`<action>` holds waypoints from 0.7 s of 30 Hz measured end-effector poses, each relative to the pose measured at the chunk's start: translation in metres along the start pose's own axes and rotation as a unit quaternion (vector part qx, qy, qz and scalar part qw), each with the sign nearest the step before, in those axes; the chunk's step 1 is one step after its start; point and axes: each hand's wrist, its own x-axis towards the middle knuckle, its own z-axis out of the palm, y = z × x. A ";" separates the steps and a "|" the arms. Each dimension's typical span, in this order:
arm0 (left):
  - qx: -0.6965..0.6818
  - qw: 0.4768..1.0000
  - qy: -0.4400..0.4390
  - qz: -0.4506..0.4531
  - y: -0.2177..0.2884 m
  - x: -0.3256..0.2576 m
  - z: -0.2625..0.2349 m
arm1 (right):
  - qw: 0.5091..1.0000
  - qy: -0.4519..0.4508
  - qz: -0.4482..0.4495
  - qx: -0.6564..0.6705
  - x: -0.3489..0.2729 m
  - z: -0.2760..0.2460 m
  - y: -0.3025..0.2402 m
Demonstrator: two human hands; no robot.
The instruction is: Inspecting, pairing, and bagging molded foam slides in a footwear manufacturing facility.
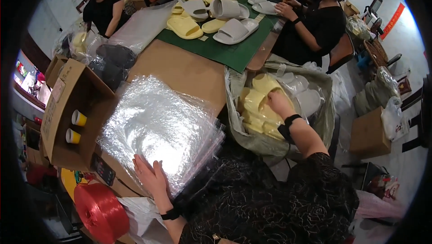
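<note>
A stack of plastic bags (157, 127) lies on the surface (184, 66) straight before the person, with the left hand (150, 174) resting flat on its near edge; to the right, off the surface's edge, stands a sack (279, 140) full of slippers (258, 104), and the right hand (279, 102) reaches into it among them. Left of the stack sits an open cardboard box (74, 104) with two cups (75, 127) in it, and a spool of twine (101, 210) lies near the left hand, below and to its left. Behind the stack, at the far end of the surface, a mat (225, 48) carries more slippers (211, 16), with other people seated around it.
</note>
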 end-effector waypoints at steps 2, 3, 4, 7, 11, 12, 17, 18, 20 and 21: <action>-0.004 1.000 0.009 0.007 0.002 0.003 0.001 | 0.995 0.074 0.040 -0.055 0.012 0.005 -0.009; -0.007 1.000 0.004 0.003 0.005 0.003 0.002 | 0.991 0.086 0.040 -0.090 0.012 0.005 -0.011; -0.007 1.000 0.002 -0.004 0.004 0.003 0.001 | 0.992 0.086 0.034 -0.088 0.012 0.003 -0.021; -0.013 1.000 0.005 0.010 0.004 0.005 0.002 | 0.984 -0.058 0.128 -0.106 0.005 -0.012 -0.040; -0.001 1.000 0.009 -0.002 -0.004 0.000 0.003 | 0.981 0.125 -0.021 -0.144 -0.039 -0.061 -0.144; -0.006 1.000 0.007 -0.008 -0.001 0.000 0.000 | 0.988 0.103 -0.091 -0.065 -0.047 -0.068 -0.157; 0.002 1.000 0.011 0.006 -0.003 0.002 0.003 | 0.957 -0.242 -0.041 0.152 -0.042 0.037 -0.129; -0.001 1.000 0.014 0.007 -0.004 0.001 0.004 | 0.957 -0.243 -0.047 0.151 -0.040 0.045 -0.130; -0.004 1.000 0.017 0.008 0.000 0.002 0.003 | 0.943 -0.280 -0.028 0.177 -0.039 0.048 -0.133; -0.011 1.000 0.015 -0.004 0.004 0.003 0.003 | 0.936 -0.309 0.007 0.170 -0.035 0.049 -0.134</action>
